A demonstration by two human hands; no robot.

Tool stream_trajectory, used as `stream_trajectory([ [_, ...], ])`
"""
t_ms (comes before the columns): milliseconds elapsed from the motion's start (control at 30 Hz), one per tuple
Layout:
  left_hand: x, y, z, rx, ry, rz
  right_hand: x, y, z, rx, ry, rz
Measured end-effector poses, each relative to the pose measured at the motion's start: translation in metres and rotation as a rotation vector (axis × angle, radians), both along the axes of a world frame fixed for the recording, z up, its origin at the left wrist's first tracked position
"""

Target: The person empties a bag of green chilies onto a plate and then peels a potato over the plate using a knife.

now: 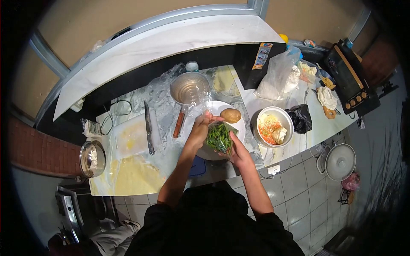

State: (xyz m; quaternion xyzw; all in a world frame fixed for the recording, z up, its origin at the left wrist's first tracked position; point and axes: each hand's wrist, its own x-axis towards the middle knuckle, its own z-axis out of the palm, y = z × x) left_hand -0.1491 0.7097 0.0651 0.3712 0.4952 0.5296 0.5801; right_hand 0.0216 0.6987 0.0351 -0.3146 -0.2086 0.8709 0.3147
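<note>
A clear plastic bag of chopped green vegetables [219, 137] is held between my two hands, over a white plate [240, 132]. My left hand [201, 130] grips the bag's upper left side, its fingers near the gathered plastic. On the bag's lower right side, my right hand [240, 149] is closed around the edge. A brown potato [231, 115] lies on the plate, just right of the bag. Behind the plate stands a metal pan [188, 87] with a wooden handle, partly covered by clear plastic.
Left of the plate lie a knife [148, 128] and a white cutting board [131, 135]. A glass bowl [92, 159] sits at the far left. To the right are a white bowl of diced food [273, 126], a black bag [300, 118] and a toaster oven [350, 77].
</note>
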Motion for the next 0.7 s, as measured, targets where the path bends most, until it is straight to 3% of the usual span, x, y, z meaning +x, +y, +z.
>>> stream_trajectory([
  [200, -0.008, 0.002, -0.005, -0.009, -0.037, -0.052, -0.003, -0.012, 0.000, -0.050, 0.017, -0.101],
  [300, -0.011, 0.000, -0.006, 0.050, -0.052, -0.024, -0.004, -0.019, 0.003, 0.070, 0.039, -0.121],
  [433, -0.014, -0.001, 0.000, -0.056, -0.323, 0.136, -0.010, -0.037, 0.013, 0.168, -0.111, -0.218],
  [500, -0.016, -0.002, -0.004, -0.063, -0.327, 0.100, -0.013, -0.044, 0.013, 0.221, -0.132, -0.274],
  [633, -0.017, -0.004, -0.018, -0.067, -0.293, 0.101, -0.020, -0.058, 0.007, 0.484, -0.460, -0.365],
  [700, -0.015, -0.011, -0.018, -0.088, -0.333, 0.114, -0.022, -0.063, 0.006, 0.578, -0.469, -0.350],
])
